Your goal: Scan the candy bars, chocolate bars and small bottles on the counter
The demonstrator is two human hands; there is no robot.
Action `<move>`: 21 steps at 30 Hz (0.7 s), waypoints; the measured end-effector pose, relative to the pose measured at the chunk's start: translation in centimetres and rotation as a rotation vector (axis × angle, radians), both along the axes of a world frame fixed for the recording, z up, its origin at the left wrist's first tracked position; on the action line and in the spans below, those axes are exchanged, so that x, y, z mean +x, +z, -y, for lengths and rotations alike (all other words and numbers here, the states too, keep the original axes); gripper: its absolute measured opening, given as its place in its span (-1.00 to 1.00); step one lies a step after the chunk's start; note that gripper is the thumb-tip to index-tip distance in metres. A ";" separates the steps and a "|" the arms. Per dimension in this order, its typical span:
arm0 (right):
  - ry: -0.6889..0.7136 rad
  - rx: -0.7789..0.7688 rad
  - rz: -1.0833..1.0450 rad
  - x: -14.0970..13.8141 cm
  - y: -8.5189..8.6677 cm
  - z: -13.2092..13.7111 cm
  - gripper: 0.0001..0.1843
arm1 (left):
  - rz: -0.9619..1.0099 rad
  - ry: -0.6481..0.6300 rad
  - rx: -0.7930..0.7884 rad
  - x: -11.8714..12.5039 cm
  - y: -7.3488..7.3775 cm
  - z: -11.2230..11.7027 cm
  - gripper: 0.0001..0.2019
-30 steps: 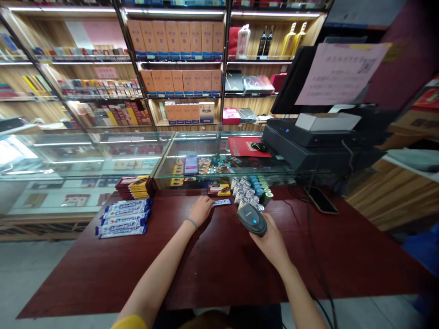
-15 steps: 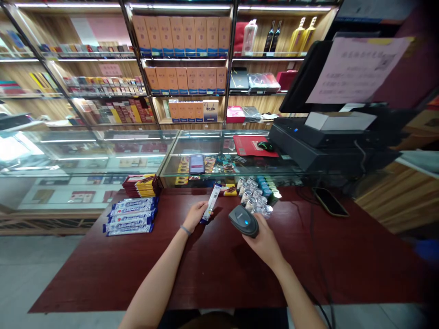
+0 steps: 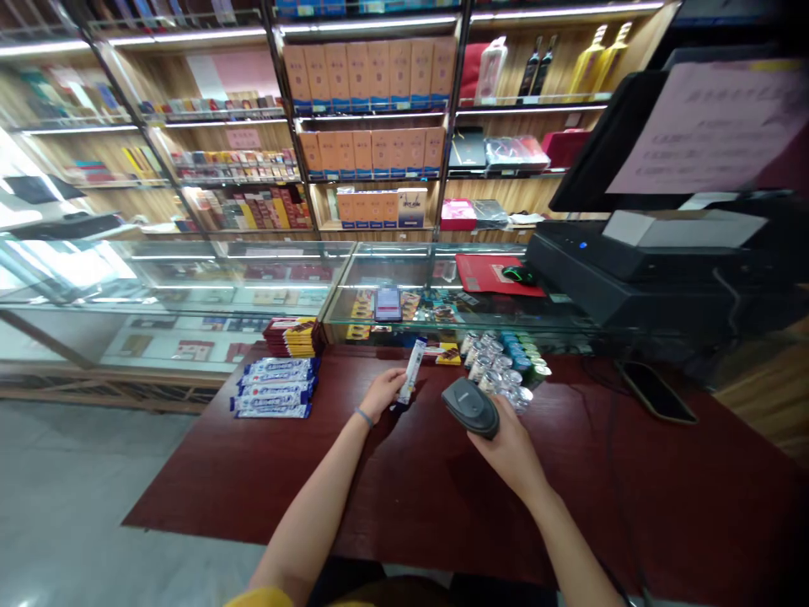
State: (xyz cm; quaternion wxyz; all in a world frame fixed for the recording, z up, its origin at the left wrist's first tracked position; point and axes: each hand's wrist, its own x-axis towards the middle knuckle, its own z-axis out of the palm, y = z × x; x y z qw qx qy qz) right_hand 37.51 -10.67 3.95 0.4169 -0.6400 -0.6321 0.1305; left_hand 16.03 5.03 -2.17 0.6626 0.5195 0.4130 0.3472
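Slim packet point(image 3: 413, 379): pinched at its lower end by the left hand point(image 3: 383, 394), thumb and fingers closed on it, upper end tilted up and away. Held clear above the bench point(image 3: 392, 497), near the middle of the far edge. Judged very light and thin, probably a soft film wrapper over a firmer stick. Likely glossy and somewhat slippery, easily creased if squeezed hard. Best taken by a narrow end or along the long edges, flat faces left uncovered. Appearance: long, narrow, white with blue printing and a darker blue lower end; lettering too small to read.

Scanner point(image 3: 471, 407): dark grey with a rounded head, gripped in the right hand point(image 3: 507, 440), fingers wrapped round the handle. Head turned toward the packet, just beside it but apart. Judged rigid, moderate in weight, secure by the handle.

Also noted:
- Stack of similar blue-and-white packets point(image 3: 275, 388) toward the far left corner of the bench, well apart from the left hand.
- Stack of red-and-yellow bars point(image 3: 291, 335) behind it at the far edge.
- Cluster of small cans point(image 3: 502, 367) at the far edge, just beyond the scanner.
- Dark phone point(image 3: 657, 393) lying flat toward the right edge.
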 end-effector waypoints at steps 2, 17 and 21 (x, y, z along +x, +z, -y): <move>0.024 0.019 0.020 -0.3 0.1 -0.7 -0.60 | -0.061 0.010 0.106 -0.7 1.0 -0.4 -0.61; 0.156 0.003 0.053 -8.9 0.2 -4.6 -0.72 | -1.144 0.221 1.104 -25.9 7.0 0.1 -0.70; 0.198 0.026 0.064 -11.0 0.2 -5.3 -0.70 | -1.240 0.207 1.099 -29.8 5.5 -0.8 -0.71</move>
